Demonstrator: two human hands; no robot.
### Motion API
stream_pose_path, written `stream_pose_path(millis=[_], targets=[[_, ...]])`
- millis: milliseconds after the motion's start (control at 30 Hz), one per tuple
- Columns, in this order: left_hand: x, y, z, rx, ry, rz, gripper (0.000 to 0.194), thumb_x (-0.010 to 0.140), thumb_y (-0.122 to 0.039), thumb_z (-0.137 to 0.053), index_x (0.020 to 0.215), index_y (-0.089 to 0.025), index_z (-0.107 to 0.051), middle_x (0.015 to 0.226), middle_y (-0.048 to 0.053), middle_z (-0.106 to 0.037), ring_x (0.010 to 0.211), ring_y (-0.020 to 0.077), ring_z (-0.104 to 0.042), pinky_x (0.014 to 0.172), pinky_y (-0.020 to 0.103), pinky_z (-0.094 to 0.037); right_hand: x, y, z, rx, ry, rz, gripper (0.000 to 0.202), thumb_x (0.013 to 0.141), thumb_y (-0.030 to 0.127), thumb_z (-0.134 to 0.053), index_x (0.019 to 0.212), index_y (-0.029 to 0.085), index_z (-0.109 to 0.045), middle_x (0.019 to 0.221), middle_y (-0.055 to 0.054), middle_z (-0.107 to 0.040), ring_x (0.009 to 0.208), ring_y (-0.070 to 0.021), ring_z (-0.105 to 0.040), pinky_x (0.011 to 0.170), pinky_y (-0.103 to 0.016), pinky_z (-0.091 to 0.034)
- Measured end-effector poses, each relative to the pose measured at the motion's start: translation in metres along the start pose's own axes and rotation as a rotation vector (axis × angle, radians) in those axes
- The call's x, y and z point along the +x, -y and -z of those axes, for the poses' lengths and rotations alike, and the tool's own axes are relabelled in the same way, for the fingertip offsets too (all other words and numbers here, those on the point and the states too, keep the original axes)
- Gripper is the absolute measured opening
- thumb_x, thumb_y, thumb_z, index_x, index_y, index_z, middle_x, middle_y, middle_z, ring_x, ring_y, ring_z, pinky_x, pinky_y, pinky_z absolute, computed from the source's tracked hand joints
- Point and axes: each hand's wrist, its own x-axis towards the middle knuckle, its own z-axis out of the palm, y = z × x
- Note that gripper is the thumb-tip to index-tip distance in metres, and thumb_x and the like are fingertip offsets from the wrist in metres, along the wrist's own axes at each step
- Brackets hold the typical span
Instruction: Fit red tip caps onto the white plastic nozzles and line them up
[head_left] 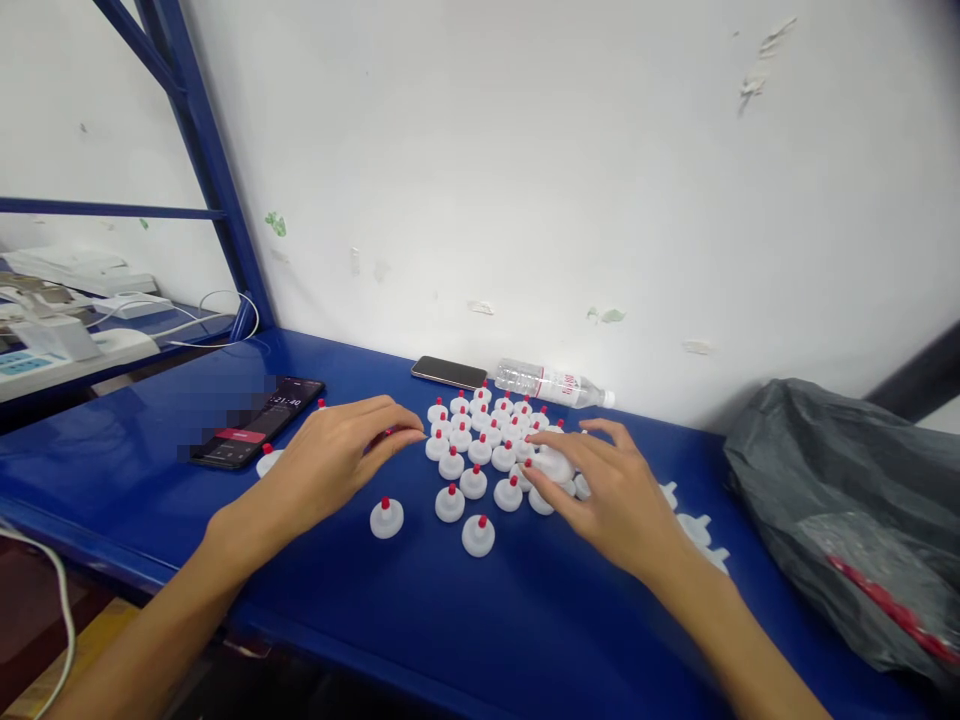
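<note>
The step in hand looks like sorting or arranging small white caps with red tips (pixel 487 440), which stand in a tight cluster on the blue bench (pixel 465 620), with a few loose ones at its 6 o'clock edge. The left hand (pixel 330 460) lies at 9 o'clock of the cluster, fingers stretched flat and close together, fingertips just touching the nearest cap; it seems to pinch something red beneath the fingers, though the view is too poor to be sure. The right hand (pixel 607 490) sits at 3 o'clock of the cluster, its fingers curled loosely over one white cap (pixel 553 465), touching it but not clearly clamped. The next move, as I judge it, calls for a fine pinch on a single cap without knocking its close neighbours over.

A dark phone with a lit screen (pixel 251 425) lies at 9 o'clock of the left hand, a second phone (pixel 448 372) and a lying water bottle (pixel 555 383) at 12 o'clock by the scuffed white wall (pixel 525 150). A grey plastic bag (pixel 847 500) slumps at 3 o'clock, and a blue steel frame (pixel 202 150) rises at 10 o'clock
</note>
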Motion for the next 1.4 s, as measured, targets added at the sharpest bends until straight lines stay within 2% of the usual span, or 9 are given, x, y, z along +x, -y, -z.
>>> stream_pose_path(millis=[100,200,333,567,733,833,967,1100,1400], targets=[[0.000,-0.008,0.001,-0.091,-0.030,-0.032,0.018,0.102,-0.034,-0.060,0.106,-0.022,-0.073,0.103,-0.001,-0.076,0.084,0.0124,-0.068,0.068,0.022,-0.047,0.000,0.003,-0.004,0.030,-0.045,0.036,0.026,0.098,0.033,-0.069,0.119,0.018,-0.065,0.099,-0.005,-0.081,0.077,-0.0200,-0.072,0.104,-0.047,-0.042],[-0.001,-0.019,0.000,-0.154,-0.054,-0.042,0.013,0.097,-0.030,-0.067,0.105,-0.022,-0.074,0.098,-0.003,-0.076,0.070,0.0091,-0.064,0.061,0.020,-0.045,0.001,0.010,-0.005,0.090,-0.089,0.053,0.023,0.096,0.032,-0.072,0.114,0.019,-0.065,0.097,-0.004,-0.081,0.077,-0.0192,-0.073,0.105,-0.047,-0.041],[-0.003,-0.034,-0.005,-0.222,-0.034,-0.058,0.008,0.098,-0.029,-0.067,0.102,-0.024,-0.072,0.090,-0.006,-0.074,0.064,0.0071,-0.058,0.061,0.019,-0.045,0.003,0.021,-0.005,0.167,-0.066,0.051,0.019,0.095,0.033,-0.074,0.105,0.019,-0.065,0.091,-0.001,-0.079,0.074,-0.0175,-0.072,0.104,-0.047,-0.041],[-0.010,-0.053,-0.021,-0.314,0.074,-0.107,0.010,0.104,-0.026,-0.057,0.110,-0.026,-0.065,0.100,-0.004,-0.071,0.083,0.0078,-0.066,0.074,0.018,-0.048,0.002,0.026,-0.008,0.193,-0.043,0.086,0.019,0.094,0.032,-0.075,0.103,0.019,-0.065,0.088,-0.001,-0.078,0.071,-0.0163,-0.071,0.110,-0.047,-0.039],[-0.014,-0.053,-0.031,-0.305,0.048,-0.152,0.021,0.104,-0.023,-0.058,0.123,-0.030,-0.061,0.106,-0.005,-0.072,0.087,0.0073,-0.068,0.076,0.017,-0.048,0.000,0.026,-0.010,0.187,-0.011,0.082,0.019,0.096,0.036,-0.072,0.103,0.019,-0.066,0.089,-0.002,-0.079,0.071,-0.0169,-0.072,0.108,-0.045,-0.040],[-0.014,-0.052,-0.034,-0.264,0.003,-0.173,0.016,0.102,-0.023,-0.061,0.117,-0.028,-0.062,0.101,-0.006,-0.073,0.084,0.0072,-0.069,0.073,0.017,-0.049,0.000,0.028,-0.011,0.190,-0.006,0.099,0.020,0.096,0.038,-0.071,0.101,0.019,-0.067,0.086,-0.002,-0.078,0.071,-0.0172,-0.072,0.106,-0.044,-0.040],[-0.014,-0.051,-0.033,-0.251,-0.033,-0.241,0.016,0.101,-0.019,-0.061,0.117,-0.025,-0.063,0.107,-0.003,-0.073,0.093,0.0078,-0.070,0.082,0.016,-0.051,0.000,0.032,-0.011,0.193,0.016,0.111,0.020,0.097,0.038,-0.068,0.099,0.018,-0.068,0.083,-0.002,-0.078,0.069,-0.0172,-0.071,0.099,-0.042,-0.042],[-0.015,-0.049,-0.033,-0.222,-0.009,-0.292,0.022,0.102,-0.015,-0.058,0.120,-0.025,-0.065,0.112,0.000,-0.072,0.094,0.0078,-0.070,0.080,0.015,-0.053,-0.001,0.034,-0.011,0.188,0.039,0.115,0.020,0.100,0.037,-0.064,0.097,0.018,-0.069,0.079,-0.003,-0.077,0.065,-0.0165,-0.068,0.093,-0.041,-0.043],[-0.015,-0.051,-0.032,-0.216,0.046,-0.312,0.023,0.102,-0.014,-0.056,0.121,-0.024,-0.064,0.113,0.002,-0.072,0.093,0.0101,-0.070,0.079,0.018,-0.053,0.000,0.034,-0.011,0.183,0.068,0.116,0.021,0.101,0.037,-0.061,0.100,0.017,-0.069,0.079,-0.003,-0.076,0.065,-0.0164,-0.066,0.095,-0.043,-0.044]])
